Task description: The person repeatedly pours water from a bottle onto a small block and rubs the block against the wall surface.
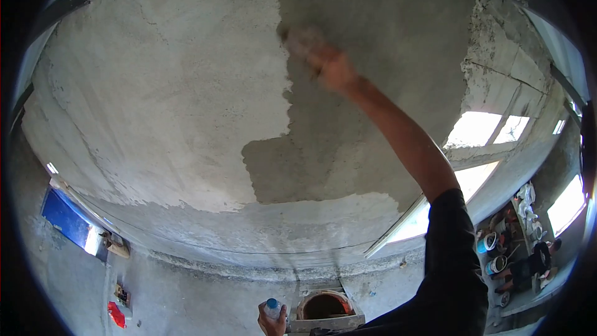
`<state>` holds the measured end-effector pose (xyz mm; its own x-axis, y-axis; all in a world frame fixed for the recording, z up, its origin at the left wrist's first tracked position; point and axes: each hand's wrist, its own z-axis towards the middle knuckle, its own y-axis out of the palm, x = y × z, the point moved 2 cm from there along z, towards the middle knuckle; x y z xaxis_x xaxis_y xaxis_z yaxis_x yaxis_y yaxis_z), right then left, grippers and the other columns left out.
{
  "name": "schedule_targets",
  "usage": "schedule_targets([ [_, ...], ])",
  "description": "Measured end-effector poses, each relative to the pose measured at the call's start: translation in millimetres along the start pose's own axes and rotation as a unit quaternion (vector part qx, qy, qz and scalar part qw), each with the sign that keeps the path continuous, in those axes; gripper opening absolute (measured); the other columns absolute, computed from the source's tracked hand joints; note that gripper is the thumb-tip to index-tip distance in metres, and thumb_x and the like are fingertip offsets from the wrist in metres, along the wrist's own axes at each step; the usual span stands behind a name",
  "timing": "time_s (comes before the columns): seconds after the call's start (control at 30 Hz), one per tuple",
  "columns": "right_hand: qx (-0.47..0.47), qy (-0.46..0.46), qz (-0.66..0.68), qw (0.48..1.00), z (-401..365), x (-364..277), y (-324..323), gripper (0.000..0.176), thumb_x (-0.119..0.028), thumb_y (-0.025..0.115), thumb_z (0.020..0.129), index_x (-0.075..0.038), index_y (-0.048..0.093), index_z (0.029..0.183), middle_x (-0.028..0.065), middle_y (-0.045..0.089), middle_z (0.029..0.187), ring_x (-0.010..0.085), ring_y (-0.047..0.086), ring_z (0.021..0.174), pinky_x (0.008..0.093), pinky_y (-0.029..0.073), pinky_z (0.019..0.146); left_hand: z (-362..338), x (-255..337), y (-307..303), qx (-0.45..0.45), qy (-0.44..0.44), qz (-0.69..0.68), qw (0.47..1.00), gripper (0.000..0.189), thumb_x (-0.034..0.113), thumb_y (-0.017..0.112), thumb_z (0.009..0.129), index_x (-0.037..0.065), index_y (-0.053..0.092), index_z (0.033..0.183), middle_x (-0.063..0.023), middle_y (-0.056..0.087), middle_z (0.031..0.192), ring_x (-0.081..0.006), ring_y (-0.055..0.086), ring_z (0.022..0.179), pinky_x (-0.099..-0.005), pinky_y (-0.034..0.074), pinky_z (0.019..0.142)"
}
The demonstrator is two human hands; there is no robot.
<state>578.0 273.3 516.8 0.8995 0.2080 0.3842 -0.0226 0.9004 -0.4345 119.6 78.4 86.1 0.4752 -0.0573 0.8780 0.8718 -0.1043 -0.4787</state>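
Observation:
My right hand (333, 68) is raised to the wall, its fingers closed round a tool (303, 40) smeared by motion, at the left edge of the dark, wet-looking plaster (385, 31). Paler, lighter plaster (186, 81) covers the wall to the left. Low in the view my left hand (272, 322) is wrapped round a clear plastic bottle (272, 306) with a blue cap. Just right of it stands an orange-rimmed round container (325, 305) with dark contents, on a board.
Window openings (476, 129) lie at the right. Farther right are buckets (487, 242) and a person (540, 260) in dark clothes. A blue panel (65, 216) and a red item (116, 315) are at the lower left.

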Motion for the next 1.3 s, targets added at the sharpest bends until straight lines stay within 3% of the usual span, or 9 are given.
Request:
schedule_targets([
  [0.13,0.111,0.171,0.013,0.979,4.8,36.0,-13.7,0.074,-0.001,0.066,0.070,-0.020,0.038,0.136,0.0069,0.037,0.141,0.0288,0.041,0.125,0.0366,0.040,0.101,-1.6,2.0,-3.3,0.005,0.053,-0.002,0.999,0.040,0.024,0.074,0.075,0.009,0.053,0.106,-0.0087,0.062,0.076,-0.0198,0.059,0.054,-0.0325,0.049,0.052],
  [0.27,-0.229,-0.017,0.137,0.963,-73.1,-37.6,45.3,0.077,0.006,0.063,0.069,-0.022,0.039,0.136,0.0043,0.038,0.140,0.0243,0.049,0.118,0.0337,0.046,0.095,1.8,16.2,-7.5,0.024,0.075,0.003,0.997,0.040,0.022,0.077,0.068,0.004,0.051,0.093,-0.0123,0.061,0.077,-0.0306,0.061,0.068,-0.0390,0.048,0.064],
  [0.33,-0.343,0.075,0.249,0.903,-74.2,-87.5,20.1,0.063,0.009,0.054,0.076,-0.017,0.043,0.133,0.0100,0.046,0.132,0.0237,0.048,0.118,0.0346,0.040,0.100,1.3,8.5,-7.8,0.034,0.084,0.022,0.996,0.041,0.023,0.077,0.068,0.004,0.051,0.093,-0.0122,0.061,0.077,-0.0305,0.061,0.069,-0.0389,0.048,0.065],
  [0.47,-0.276,0.137,0.311,0.899,-69.6,-84.6,1.4,0.070,0.009,0.058,0.073,-0.020,0.041,0.135,0.0090,0.058,0.118,0.0209,0.059,0.095,0.0322,0.049,0.079,5.2,-11.8,-4.4,0.023,0.104,0.054,0.993,0.048,0.022,0.079,0.064,0.004,0.049,0.097,-0.0150,0.062,0.077,-0.0353,0.061,0.070,-0.0408,0.049,0.064],
  [0.53,-0.043,0.170,0.184,0.967,-60.4,-60.0,-5.9,0.067,0.009,0.056,0.074,-0.017,0.043,0.134,0.0096,0.065,0.091,0.0186,0.061,0.073,0.0333,0.049,0.067,7.8,-8.9,-7.2,0.021,0.105,0.054,0.993,0.048,0.022,0.079,0.064,0.004,0.049,0.097,-0.0151,0.061,0.077,-0.0356,0.061,0.070,-0.0411,0.048,0.064],
  [0.6,0.020,0.303,0.159,0.939,-43.5,-40.7,-29.4,0.070,0.005,0.059,0.072,-0.017,0.040,0.136,0.0095,0.064,0.074,0.0192,0.059,0.059,0.0320,0.049,0.061,9.5,-2.4,-8.3,0.019,0.106,0.054,0.993,0.048,0.023,0.080,0.064,0.004,0.050,0.097,-0.0152,0.061,0.077,-0.0358,0.061,0.071,-0.0414,0.048,0.064],
  [0.9,-0.111,0.353,-0.004,0.929,-14.0,-11.3,-28.2,0.090,-0.019,0.061,0.073,-0.028,0.008,0.144,0.0134,0.064,0.068,0.0351,0.063,0.068,0.0464,0.052,0.075,19.8,-0.9,-15.2,0.046,0.108,0.060,0.991,0.043,0.025,0.077,0.068,0.005,0.051,0.096,-0.0124,0.062,0.076,-0.0302,0.063,0.068,-0.0390,0.049,0.064],
  [1.23,-0.185,0.241,0.052,0.951,-22.6,-26.6,-18.8,0.080,-0.017,0.063,0.073,-0.027,0.023,0.142,0.0144,0.064,0.070,0.0334,0.063,0.067,0.0433,0.053,0.071,15.5,-14.0,-14.9,0.037,0.081,0.046,0.995,0.048,0.023,0.080,0.064,0.003,0.050,0.096,-0.0160,0.061,0.080,-0.0365,0.061,0.073,-0.0419,0.048,0.066],
  [1.3,-0.096,0.279,0.087,0.951,-16.9,-28.6,-30.8,0.082,-0.016,0.064,0.073,-0.028,0.022,0.142,0.0137,0.064,0.070,0.0329,0.062,0.066,0.0428,0.053,0.071,15.5,-14.8,-14.9,0.034,0.075,0.047,0.996,0.048,0.023,0.080,0.064,0.003,0.050,0.097,-0.0161,0.061,0.080,-0.0368,0.061,0.073,-0.0422,0.048,0.066],
])
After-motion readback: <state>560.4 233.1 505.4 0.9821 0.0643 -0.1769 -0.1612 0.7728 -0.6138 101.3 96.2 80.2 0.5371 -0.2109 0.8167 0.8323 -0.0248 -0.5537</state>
